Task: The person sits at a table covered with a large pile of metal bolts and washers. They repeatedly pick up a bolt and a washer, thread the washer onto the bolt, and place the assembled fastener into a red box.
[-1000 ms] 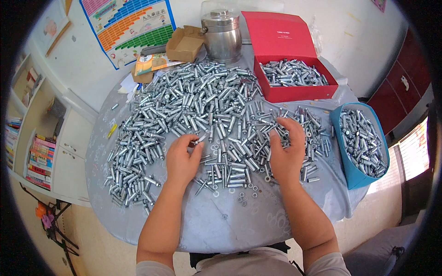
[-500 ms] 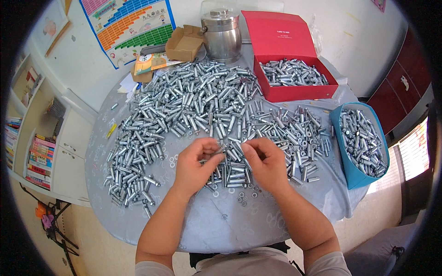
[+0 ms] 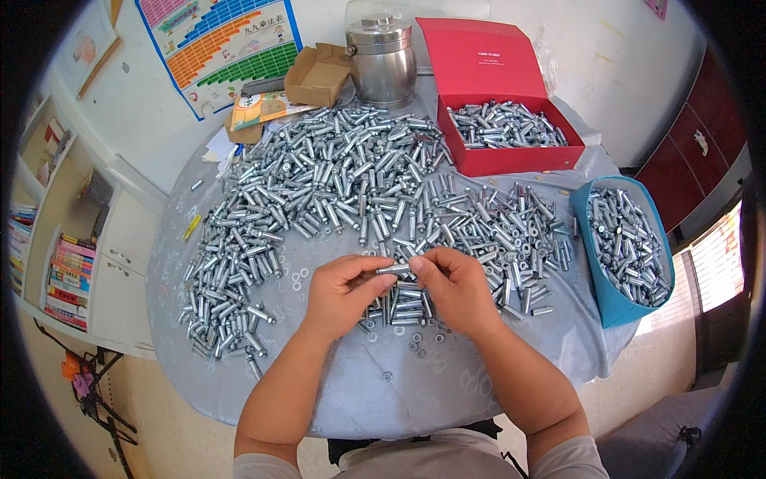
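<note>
Moved in together since a second ago: back then spread apart and flat on the pile, now both hands up and meeting over the near edge of the heap. Left hand and right hand pinching opposite ends of one small silver bolt, held level between them just above the surface. Fingers of the left curled around the bolt's left end, thumb and forefinger of the right closed on its right end. Can't tell whether anything smaller is being threaded on, too tiny to see.

Directly below the hands, a short row of the same bolts lined up side by side, with loose washers scattered just in front on the grey cloth. Huge heap of silver bolts spread across the middle and left of the surface, running down into a thinner strip on the left side. Red box at the far right with its lid standing open, partly filled with bolts. Blue bin hanging off the right edge, also full of them. Steel canister at the back, open cardboard box just left of it, colourful chart on the wall behind.
</note>
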A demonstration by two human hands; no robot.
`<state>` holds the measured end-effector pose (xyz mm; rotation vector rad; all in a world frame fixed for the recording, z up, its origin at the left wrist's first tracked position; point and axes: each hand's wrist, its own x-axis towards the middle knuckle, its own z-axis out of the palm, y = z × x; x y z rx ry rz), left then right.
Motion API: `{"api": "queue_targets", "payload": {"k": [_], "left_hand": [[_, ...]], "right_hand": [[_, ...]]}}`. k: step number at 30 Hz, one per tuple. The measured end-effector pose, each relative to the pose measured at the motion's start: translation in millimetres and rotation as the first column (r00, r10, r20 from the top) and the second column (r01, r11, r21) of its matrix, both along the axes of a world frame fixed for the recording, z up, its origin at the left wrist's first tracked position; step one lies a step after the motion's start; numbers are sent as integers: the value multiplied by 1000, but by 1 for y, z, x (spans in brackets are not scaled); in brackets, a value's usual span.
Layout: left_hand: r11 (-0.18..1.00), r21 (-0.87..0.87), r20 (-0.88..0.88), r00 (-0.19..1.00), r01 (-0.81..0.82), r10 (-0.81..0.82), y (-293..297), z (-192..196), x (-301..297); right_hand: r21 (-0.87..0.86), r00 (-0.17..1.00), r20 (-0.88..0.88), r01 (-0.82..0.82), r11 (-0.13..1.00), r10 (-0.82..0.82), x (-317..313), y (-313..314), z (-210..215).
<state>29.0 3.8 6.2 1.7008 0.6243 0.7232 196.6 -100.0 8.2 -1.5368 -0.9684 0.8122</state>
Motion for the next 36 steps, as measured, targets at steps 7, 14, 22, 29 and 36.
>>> {"api": "queue_targets", "payload": {"k": [7,14,22,29,36], "left_hand": [[957,-280,129,991,76,-41,3,-4,-1],[940,-331,130,991,79,-38,5,-2,-1],[959,-274,129,991,67,-33,3,-4,0],[949,-311,132,991,48,-7,5,-3,-2],[949,-312,136,991,52,-9,6,-4,-1]], "right_hand": [[177,995,-84,-30,984,46,0,0,-2],[389,989,135,-102,916,52,4,3,-5],[69,993,-22,-116,991,118,4,1,-7],[24,990,-74,-119,993,120,3,1,-2],[190,970,-218,-67,980,109,-3,3,-8]]}}
